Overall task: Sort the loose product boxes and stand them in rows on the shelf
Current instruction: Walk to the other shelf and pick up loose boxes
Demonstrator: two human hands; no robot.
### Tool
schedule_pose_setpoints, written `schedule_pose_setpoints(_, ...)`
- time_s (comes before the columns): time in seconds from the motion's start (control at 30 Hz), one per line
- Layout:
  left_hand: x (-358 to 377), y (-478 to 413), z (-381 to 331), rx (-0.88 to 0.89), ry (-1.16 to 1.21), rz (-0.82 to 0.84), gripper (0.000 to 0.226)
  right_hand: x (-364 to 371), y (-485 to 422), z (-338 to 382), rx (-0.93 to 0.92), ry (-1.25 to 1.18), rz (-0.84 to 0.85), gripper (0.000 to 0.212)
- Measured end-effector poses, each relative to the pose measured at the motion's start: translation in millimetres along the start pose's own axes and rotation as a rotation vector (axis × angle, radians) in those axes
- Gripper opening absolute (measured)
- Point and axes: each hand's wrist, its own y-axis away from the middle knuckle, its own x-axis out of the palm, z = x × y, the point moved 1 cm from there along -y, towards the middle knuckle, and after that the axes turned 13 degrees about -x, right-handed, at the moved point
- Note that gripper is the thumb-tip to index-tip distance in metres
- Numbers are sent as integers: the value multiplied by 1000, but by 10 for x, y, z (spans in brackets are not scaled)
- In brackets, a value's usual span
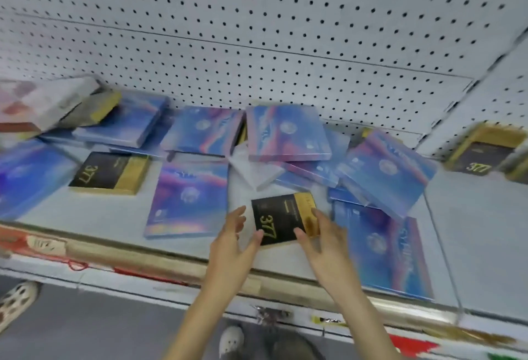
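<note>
Three black-and-gold boxes marked 377 are showing. The 377 box (281,218) you're working on lies near the front edge of the shelf (94,211), about the middle, right between your hands. Your left hand (231,242) is spread, fingers fairly straight and apart, with just the thumb tip touching the box's near-left corner. Your right hand (325,242) has its thumb on the near edge and its forefinger up along the gold strip on the right. Honestly can't tell if that's a real pinch or just resting there, the shot's pretty smeared.

The second 377 box (110,172) lies flat off to the left. The third 377 box (483,151) sits at the far right by the pegboard (257,31) and looks tilted up. Everything else is a jumble of blue boxes (188,196), flat or leaning over each other across the shelf. One big blue box (380,248) lies just beside your right hand. A whitish packet (254,171) pokes out from under the pile just beyond your box, and pale pinkish boxes (37,105) are stacked at the far left.
</note>
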Motion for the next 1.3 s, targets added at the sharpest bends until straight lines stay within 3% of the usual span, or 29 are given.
schedule_pose_setpoints(0.17,94,-52,-45,-1,32,129,55,131,-61,57,66,14,-173,51)
schedule_pose_setpoints(0.33,24,9,-165,-110,260,207,60,100,-94,162,110,-451,-495,42)
schedule_pose_setpoints(0.5,-62,74,-242,-136,331,193,68,56,-47,259,78,-547,-695,44)
schedule_pose_setpoints(0.67,-130,-76,-212,-140,292,157,40,-145,53,161,148,-750,-698,23)
schedule_pose_setpoints(0.83,-56,-117,-282,-138,180,380,15,-198,187,106,180,-742,-692,17)
schedule_pose_setpoints(0.93,23,-76,-313,-146,197,465,13,-287,243,0,228,-728,-693,15)
schedule_pose_setpoints(1.07,113,-52,-274,-193,254,411,15,-553,341,-397,297,-524,-662,14)
schedule_pose_setpoints(1.2,175,-72,-175,-233,262,297,16,-709,547,-908,428,254,-483,47)
schedule_pose_setpoints(1.3,223,-74,-151,-188,157,260,14,-708,649,-1035,536,354,-420,55)
